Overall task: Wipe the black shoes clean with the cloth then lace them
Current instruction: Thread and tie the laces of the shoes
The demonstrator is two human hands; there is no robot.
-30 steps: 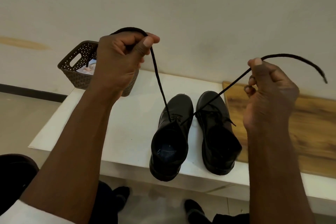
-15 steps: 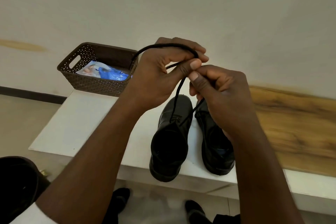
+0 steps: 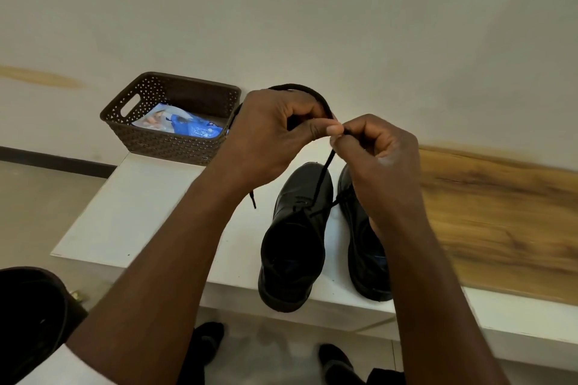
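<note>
Two black shoes stand side by side on the white bench [image 3: 150, 216], toes toward the wall. The left shoe [image 3: 294, 234] is in full view; my right forearm covers part of the right shoe [image 3: 366, 247]. A black lace [image 3: 322, 178] rises from the left shoe's eyelets to my hands. My left hand [image 3: 269, 134] and my right hand [image 3: 375, 147] meet above the shoes, both pinching the lace. A loop of lace arcs over my left hand, and a loose end hangs below my left wrist. No cloth is visible.
A brown perforated basket [image 3: 137, 131] with a blue and white packet [image 3: 184, 125] stands at the back left of the bench, against the wall. A wooden panel [image 3: 500, 212] lies to the right of the shoes. Below the bench edge are my dark-socked feet [image 3: 334, 359].
A second ago my hands were spread wide, pulling the two lace ends taut. They have come together above the shoes, and the lace now loops over my left hand.
</note>
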